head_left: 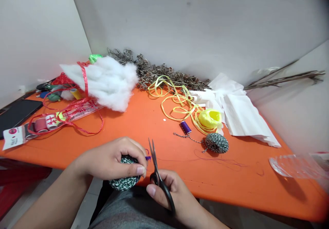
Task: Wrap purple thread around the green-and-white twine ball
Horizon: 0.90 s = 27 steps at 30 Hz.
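My left hand (111, 158) is closed around a ball of green-and-white cord (125, 183), held at the table's front edge above my lap. A short tuft of purple thread (147, 158) sticks out by its fingertips. In my right hand (177, 189) is a pair of black-handled scissors (155, 164). Their blades point up and stand slightly apart, just right of the purple tuft. Loose thin purple thread (226, 162) trails over the table to the right. A spool of purple thread (185, 127) lies farther back, beside a second ball of green-and-white cord (217, 143).
Yellow ribbon (177, 109) lies looped on the orange table (133, 119), near white paper sheets (248, 114). White stuffing (110, 81), red ribbon (84, 131), packed thread spools (41, 124) and a phone (19, 114) are left. Dried twigs (164, 73) line the wall. A clear plastic container (295, 165) stands right.
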Tool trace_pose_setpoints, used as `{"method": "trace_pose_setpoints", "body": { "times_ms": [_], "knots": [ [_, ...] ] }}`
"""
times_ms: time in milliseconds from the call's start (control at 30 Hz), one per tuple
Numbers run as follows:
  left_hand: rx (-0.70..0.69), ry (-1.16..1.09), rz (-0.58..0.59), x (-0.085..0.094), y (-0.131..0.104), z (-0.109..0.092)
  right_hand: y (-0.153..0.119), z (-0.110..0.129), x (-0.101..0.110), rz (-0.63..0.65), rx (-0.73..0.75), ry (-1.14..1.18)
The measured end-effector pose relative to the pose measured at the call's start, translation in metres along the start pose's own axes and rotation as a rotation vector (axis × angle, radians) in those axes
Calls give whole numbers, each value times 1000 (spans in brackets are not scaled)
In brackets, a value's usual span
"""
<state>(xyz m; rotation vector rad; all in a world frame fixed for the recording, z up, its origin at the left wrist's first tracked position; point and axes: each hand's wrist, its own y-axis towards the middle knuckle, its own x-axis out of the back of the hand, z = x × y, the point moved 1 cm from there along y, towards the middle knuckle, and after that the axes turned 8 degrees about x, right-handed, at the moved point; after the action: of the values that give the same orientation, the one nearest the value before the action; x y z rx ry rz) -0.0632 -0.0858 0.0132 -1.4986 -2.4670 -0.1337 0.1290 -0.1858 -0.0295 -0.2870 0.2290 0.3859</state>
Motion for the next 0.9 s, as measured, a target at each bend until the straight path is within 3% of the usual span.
{"method": "trace_pose_setpoints", "body": {
  "times_ms": [367, 600, 667, 800, 900],
  "knots": [
    [-6, 10, -8, 1, 1, -1, -2, -4, 5, 68, 79, 25],
    [31, 55, -112, 10, -2, 7, -9, -1, 15, 77, 62, 54],
    [47, 51, -120, 10, 0, 10, -11, 2, 21, -12, 77, 24],
    [23, 29, -20, 2, 9, 9, -6, 14, 28, -312, 190, -65],
    [-6, 4, 47, -8, 17, 6, 5, 23, 23, -347, 271, -43]
  ]
}}
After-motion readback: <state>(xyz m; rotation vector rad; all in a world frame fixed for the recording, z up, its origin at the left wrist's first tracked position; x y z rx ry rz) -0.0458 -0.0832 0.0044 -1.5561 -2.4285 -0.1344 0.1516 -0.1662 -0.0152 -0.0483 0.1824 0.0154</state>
